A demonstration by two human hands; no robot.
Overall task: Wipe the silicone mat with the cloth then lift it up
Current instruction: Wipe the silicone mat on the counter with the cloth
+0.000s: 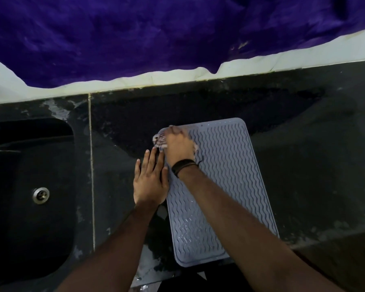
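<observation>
Dark counter (303,165): right hand (178,147) clutches cloth (159,139) at silicone mat (219,165) far-left corner; left hand (151,182) flat, pinning mat's left edge. Mat looks floppy, wet; lift by an edge.

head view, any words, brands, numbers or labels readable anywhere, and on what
None: no text can be read in this view.
silicone mat: only a raised wavy pattern, no brand or lettering visible.
cloth under the right hand: no label visible.
wristband: plain dark, no markings visible.
sink and its drain: no stamp legible.
left hand lies flat at the mat's left edge, covering no writing that shows.
</observation>
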